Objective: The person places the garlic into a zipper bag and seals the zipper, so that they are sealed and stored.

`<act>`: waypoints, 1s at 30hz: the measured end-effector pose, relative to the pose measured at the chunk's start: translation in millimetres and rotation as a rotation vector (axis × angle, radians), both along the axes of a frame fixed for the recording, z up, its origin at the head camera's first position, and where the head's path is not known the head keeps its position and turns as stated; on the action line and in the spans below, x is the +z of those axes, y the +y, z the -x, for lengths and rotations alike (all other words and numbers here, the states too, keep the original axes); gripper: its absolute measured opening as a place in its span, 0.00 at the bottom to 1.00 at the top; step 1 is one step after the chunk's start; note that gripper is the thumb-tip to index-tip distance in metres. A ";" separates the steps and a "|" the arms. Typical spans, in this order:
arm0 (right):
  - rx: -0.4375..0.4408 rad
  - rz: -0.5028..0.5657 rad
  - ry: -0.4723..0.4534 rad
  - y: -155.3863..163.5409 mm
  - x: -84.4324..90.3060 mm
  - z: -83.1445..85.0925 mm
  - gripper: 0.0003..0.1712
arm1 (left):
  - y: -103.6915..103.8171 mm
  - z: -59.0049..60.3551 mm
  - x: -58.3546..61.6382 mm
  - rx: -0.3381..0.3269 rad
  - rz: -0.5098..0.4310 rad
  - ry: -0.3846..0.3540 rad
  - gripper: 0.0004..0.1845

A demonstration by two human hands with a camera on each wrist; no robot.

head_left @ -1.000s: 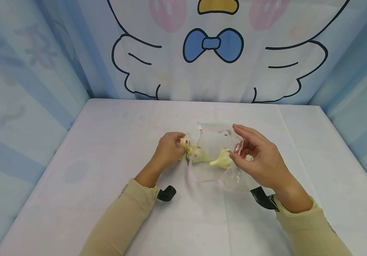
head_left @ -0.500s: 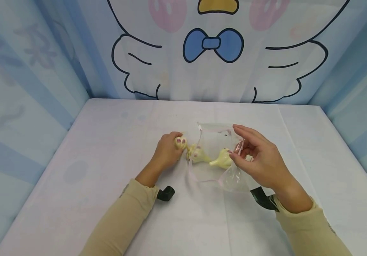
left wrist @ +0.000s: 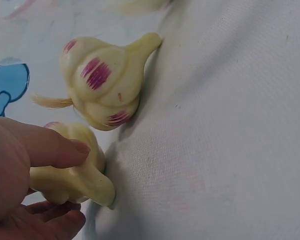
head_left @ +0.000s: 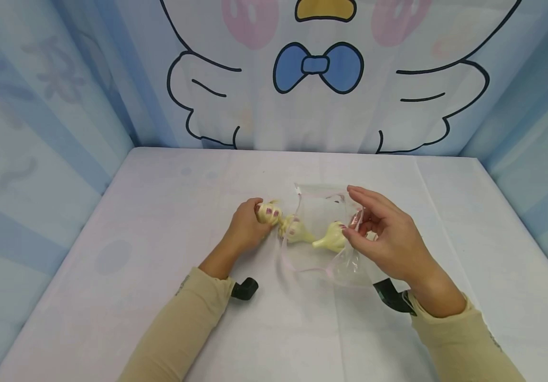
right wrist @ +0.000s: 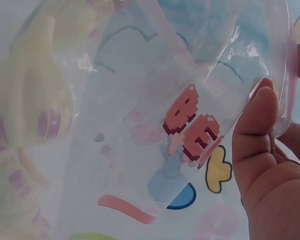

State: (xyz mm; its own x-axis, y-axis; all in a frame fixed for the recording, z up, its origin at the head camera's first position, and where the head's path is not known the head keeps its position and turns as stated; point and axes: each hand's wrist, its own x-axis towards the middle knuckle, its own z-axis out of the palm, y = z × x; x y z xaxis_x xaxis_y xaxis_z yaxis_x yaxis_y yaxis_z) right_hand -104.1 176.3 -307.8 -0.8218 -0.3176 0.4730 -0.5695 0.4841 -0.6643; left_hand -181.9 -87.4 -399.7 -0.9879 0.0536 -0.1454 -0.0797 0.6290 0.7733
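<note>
right wrist: garlic [right wrist: 35,95] blurred behind bag [right wrist: 190,75]

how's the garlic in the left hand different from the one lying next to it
The held garlic is gripped by the left hand, thumb on top; the loose garlic lies untouched on the cloth at the bag's mouth. The loose garlic shows purple streaks and a wispy root tuft; the held garlic is largely covered by fingers. Both are pale yellow bulbs with tapered stems.
</note>
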 end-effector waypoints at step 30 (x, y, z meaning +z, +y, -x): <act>-0.003 -0.011 -0.006 0.4 -0.4 -0.3 0.39 | -18.5 -25.1 20.9 -0.036 0.017 0.088 0.29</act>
